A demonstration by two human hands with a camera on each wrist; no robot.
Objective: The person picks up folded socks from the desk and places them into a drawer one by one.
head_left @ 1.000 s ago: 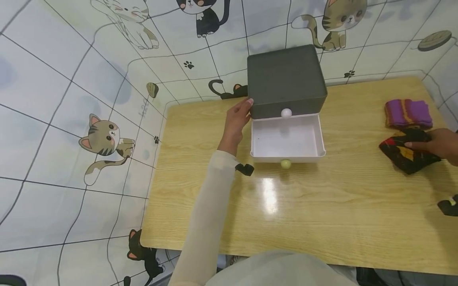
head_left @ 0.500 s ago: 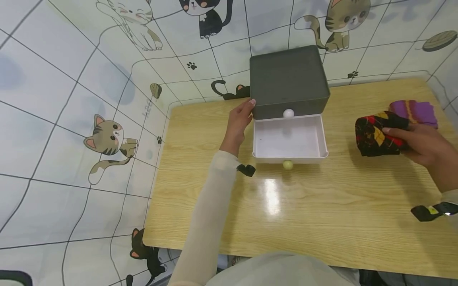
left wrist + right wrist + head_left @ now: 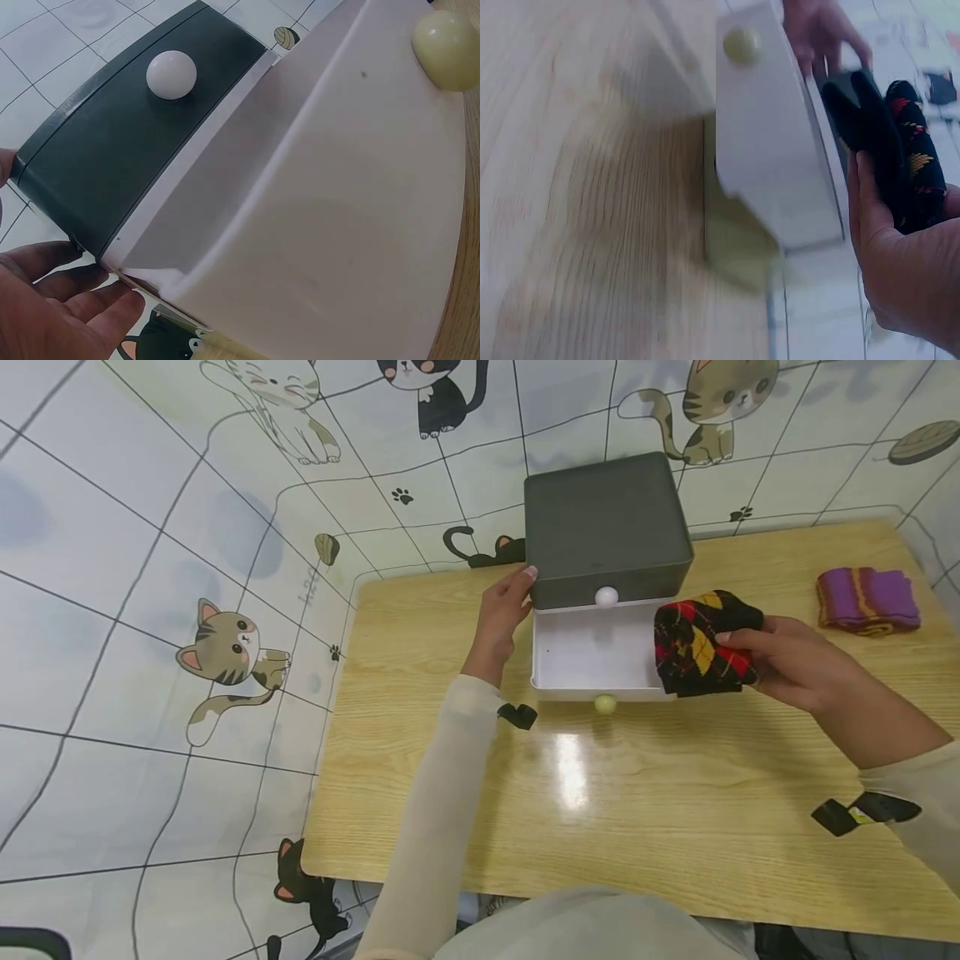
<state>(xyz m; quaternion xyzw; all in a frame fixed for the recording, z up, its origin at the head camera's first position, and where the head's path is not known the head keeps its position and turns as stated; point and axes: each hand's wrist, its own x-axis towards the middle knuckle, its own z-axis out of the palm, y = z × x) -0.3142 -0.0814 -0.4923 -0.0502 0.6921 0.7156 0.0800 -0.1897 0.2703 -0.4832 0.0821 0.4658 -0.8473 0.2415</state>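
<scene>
The dark grey two-drawer box (image 3: 606,527) stands at the table's back. Its lower white drawer (image 3: 581,653) is pulled out and shows nothing inside its visible part. My left hand (image 3: 498,622) grips the box's left front corner; in the left wrist view its fingers (image 3: 97,300) curl at the side. My right hand (image 3: 802,664) holds a folded black cloth (image 3: 697,647) with red and yellow diamonds, between thumb and fingers. This cloth overlaps the drawer's right end in the head view. From the right wrist view, the folded cloth (image 3: 900,157) shows thick layers.
A folded purple cloth (image 3: 870,600) with brown and orange stripes lies at the table's back right. The wooden table (image 3: 450,760) meets a cat-patterned wall (image 3: 465,460) behind and at the left. A white knob (image 3: 607,597) marks the upper drawer, a pale green knob (image 3: 604,703) the lower.
My right hand has lifted the black diamond-patterned cloth from beside the purple one and carried it left to the open drawer. My left hand has kept its place on the box.
</scene>
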